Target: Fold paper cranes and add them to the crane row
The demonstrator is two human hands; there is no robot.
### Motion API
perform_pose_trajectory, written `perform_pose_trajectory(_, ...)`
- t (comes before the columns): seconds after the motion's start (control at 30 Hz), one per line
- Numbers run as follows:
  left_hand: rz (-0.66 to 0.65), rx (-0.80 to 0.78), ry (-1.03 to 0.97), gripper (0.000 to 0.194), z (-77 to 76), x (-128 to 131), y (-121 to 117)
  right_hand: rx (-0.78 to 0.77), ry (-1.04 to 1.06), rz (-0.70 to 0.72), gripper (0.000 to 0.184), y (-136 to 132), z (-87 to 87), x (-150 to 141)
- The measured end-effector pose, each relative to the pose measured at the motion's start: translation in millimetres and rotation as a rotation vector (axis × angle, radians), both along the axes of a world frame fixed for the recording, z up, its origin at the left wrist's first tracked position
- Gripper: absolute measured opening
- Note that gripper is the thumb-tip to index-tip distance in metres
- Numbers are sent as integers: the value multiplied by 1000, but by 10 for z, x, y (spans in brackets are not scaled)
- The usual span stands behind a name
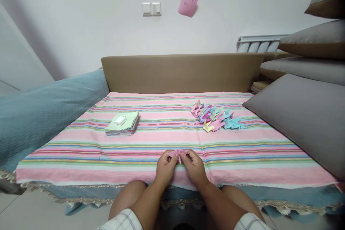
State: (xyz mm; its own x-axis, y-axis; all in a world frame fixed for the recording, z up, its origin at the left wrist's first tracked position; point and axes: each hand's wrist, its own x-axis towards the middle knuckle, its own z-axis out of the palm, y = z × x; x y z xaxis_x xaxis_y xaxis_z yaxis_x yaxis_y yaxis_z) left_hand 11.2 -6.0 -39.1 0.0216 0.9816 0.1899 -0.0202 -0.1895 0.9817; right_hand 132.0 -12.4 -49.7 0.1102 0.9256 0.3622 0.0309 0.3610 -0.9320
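Observation:
Between my two hands is a pink folded paper crane, its pointed parts showing on either side of my thumbs. My left hand pinches it from the left, and my right hand pinches it from the right. Both thumbs press close together at its middle, and the fingers behind the paper are partly hidden. Beyond my right hand lies a cluster of folded paper cranes in pink, purple, yellow, green and blue. Farther off to the left sits a stack of square paper, pale green on top.
A small white object rests on the paper stack. The striped cloth covers the sofa seat. Grey cushions pile up on the right, a blue-covered armrest is on the left, and a brown backrest stands against the wall.

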Motion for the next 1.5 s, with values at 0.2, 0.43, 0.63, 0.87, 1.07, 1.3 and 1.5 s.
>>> perform_pose_trajectory(0.2,4,69,-20,23,-55,4,10,-64,92,28,22,29,-30,-12)
perform_pose_trajectory(0.43,-31,62,-76,25,-92,19,24,-3,-44,-10,26,25,-50,-9)
perform_pose_trajectory(0.63,-24,82,-22,23,-119,16,27,70,-143,-81,26,3,-83,-27)
perform_pose_trajectory(0.87,-21,48,-54,27,-79,11,8,20,-101,-66,28,-10,-25,-38)
perform_pose_trajectory(1.07,-6,31,9,35,6,14,-7,38,-81,-15,27,-24,-9,-44)
perform_pose_trajectory(1.3,-5,84,145,39,27,18,-28,-39,-51,6,28,-23,9,-39)
perform_pose_trajectory(1.5,-23,99,111,37,2,18,-33,-1,-111,12,31,4,38,-31)
